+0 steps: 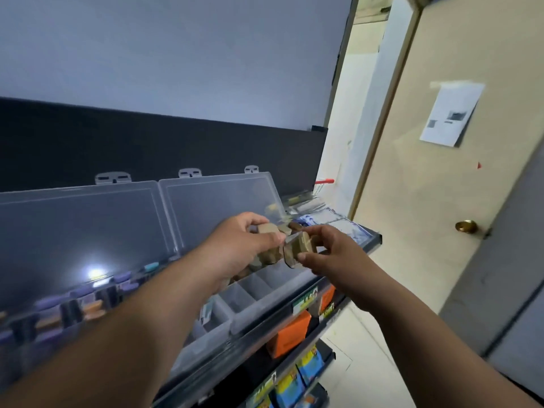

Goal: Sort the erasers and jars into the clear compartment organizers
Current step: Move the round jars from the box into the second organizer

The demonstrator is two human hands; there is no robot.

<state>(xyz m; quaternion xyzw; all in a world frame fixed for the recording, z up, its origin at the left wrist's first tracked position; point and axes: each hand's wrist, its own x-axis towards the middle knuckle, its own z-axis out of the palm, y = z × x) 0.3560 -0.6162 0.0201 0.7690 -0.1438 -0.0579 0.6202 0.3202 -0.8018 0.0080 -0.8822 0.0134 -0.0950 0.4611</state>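
Note:
Two clear compartment organizers stand open on the top shelf, lids leaning back against the dark wall panel. The left organizer (88, 307) holds several purple, orange and teal erasers in its cells. Above the right organizer (259, 293), my left hand (238, 245) grips a cluster of small tan jars (268, 231). My right hand (326, 251) pinches one tan jar (300, 248) right next to that cluster. More tan jars lie in the cells under my left hand, mostly hidden.
The shelf front edge (294, 322) runs diagonally; orange boxes (290, 334) and blue-yellow packs (297, 375) sit on lower shelves. Flat packets (329, 222) lie at the shelf's right end. A beige door (441, 187) with a brass knob stands on the right.

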